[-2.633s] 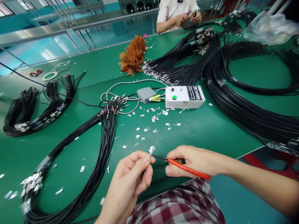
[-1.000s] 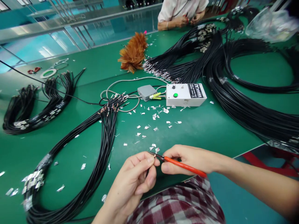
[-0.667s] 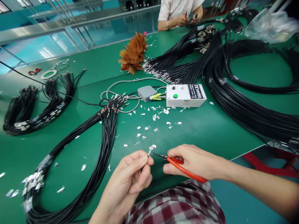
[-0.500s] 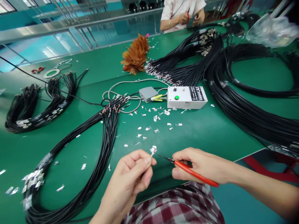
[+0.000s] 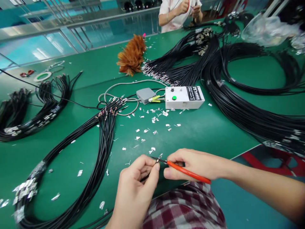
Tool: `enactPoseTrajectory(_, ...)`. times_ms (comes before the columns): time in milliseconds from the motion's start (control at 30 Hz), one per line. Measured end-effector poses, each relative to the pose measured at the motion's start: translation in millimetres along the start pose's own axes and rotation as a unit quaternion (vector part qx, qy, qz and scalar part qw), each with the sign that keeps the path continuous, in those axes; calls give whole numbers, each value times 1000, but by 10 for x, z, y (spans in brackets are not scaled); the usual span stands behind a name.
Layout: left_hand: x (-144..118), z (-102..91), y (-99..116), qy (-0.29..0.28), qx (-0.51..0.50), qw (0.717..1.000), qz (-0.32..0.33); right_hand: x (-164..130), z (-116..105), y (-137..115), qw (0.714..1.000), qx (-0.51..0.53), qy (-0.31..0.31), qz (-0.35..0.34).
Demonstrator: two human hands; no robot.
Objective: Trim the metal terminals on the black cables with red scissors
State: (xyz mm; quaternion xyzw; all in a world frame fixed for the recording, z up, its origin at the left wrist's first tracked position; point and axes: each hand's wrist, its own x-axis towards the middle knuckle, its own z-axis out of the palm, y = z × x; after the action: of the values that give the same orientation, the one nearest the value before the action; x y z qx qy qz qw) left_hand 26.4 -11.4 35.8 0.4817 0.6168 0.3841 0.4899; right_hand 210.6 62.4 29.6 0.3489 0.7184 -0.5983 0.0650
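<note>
My left hand [image 5: 137, 184] is closed in a pinch on the end of a thin black cable [image 5: 145, 178], its light-coloured tip [image 5: 157, 161] showing at the fingertips. My right hand [image 5: 197, 162] grips red-handled cutting pliers [image 5: 188, 172]. Their dark, pointed jaws lie across the cable tip, right by my left fingertips; whether the jaws are fully closed I cannot tell. Just beyond them lie scraps of silver foil [image 5: 152, 149] on the green tabletop [image 5: 202, 133].
A looped bundle of black cables [image 5: 78, 133] lies left; larger bundles [image 5: 228, 92] lie right. Ahead are a white box with a green button [image 5: 184, 98], a grey block [image 5: 145, 95] and a brown feather duster [image 5: 132, 55]. Across the table a person [image 5: 178, 14] works with their hands.
The pliers have moved left onto the cable tip, where they stood apart before. The foil flap that stuck up from the tip no longer shows there. My view has shifted slightly right.
</note>
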Motion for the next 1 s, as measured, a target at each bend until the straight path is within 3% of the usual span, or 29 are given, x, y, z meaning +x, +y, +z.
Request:
enactPoseTrajectory(200, -30, 16, -93, 28, 116, 990, 72, -3, 45, -5, 994, -76, 74, 7)
enactPoseTrajectory(400, -66, 51, -108, 44, 189, 970, 145, 20, 60, -19, 998, -37, 46, 15)
enactPoseTrajectory(567, -60, 19, 31, 92, 43, 995, 8, -26, 77, 87, 999, 1, 11, 37)
enactPoseTrajectory(700, -18, -46, 151, 28, -54, 994, -96, -78, -4, 139, 997, 62, 48, 25)
enactPoseTrajectory(867, -5, -17, 189, -39, -35, 993, -101, -86, -147, -70, 974, 140, 154, -88)
enactPoseTrajectory(1000, -17, 5, 166, -89, -18, 991, -97, -78, -189, -264, 981, -2, 132, -142)
